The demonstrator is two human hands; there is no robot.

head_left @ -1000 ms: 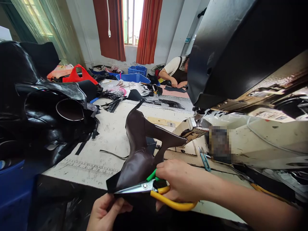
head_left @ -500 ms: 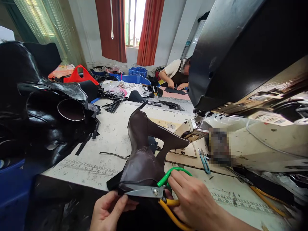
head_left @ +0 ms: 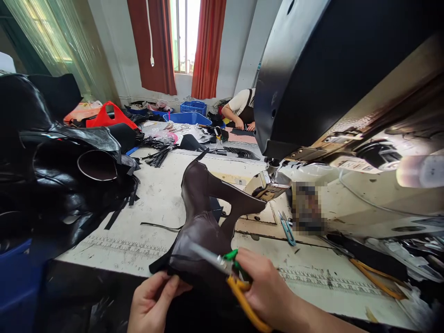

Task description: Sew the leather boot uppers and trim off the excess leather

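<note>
Centrally, a brown leather-like piece (head_left: 199, 231) lies across the table (head_left: 152, 189), its near edge overhanging; presumably light, supple and slightly slippery, best held at the edge. Left hand (head_left: 152, 303): fingers pinching that near edge. Right hand (head_left: 272, 284): fingers curled around the handles of scissors (head_left: 217, 261), blades blurred, their opening indeterminable.

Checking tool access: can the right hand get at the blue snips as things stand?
Probably yes. The blue snips lie uncovered on the table just beyond the right hand, nothing visible between. That hand holds the scissors, though, so it may need to free itself first.
</note>
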